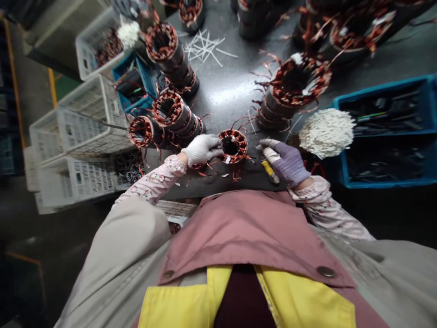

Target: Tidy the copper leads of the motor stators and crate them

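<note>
Sitting close to the bench's (pixel 225 93) near edge, about midway along it, a small motor coil (pixel 233 146) stands with its hole facing up and its copper wire ends splayed over the dark top. The left hand (pixel 203 149), in a white glove, is curled against the coil's left rim and grips it. The right hand (pixel 287 161), in a purple glove, is closed around a yellow-handled tool (pixel 270 171) just right of the coil; whether its fingertips touch the rim cannot be told.

Only a thin strip of bench lies between the coil and the near edge. Beyond the coil a bare lane runs toward the far edge, ending at some loose white strips (pixel 205 46). Stacked coils (pixel 175 115) crowd the lane's left side, reaching nearly to the left hand, and a bigger coil stack (pixel 294 87) hems in the right side. A bundle of white strips (pixel 327 132) sits near the right edge, close to the right hand, against a blue bin (pixel 344 180). White crates (pixel 78 132) stand past the left edge.
</note>
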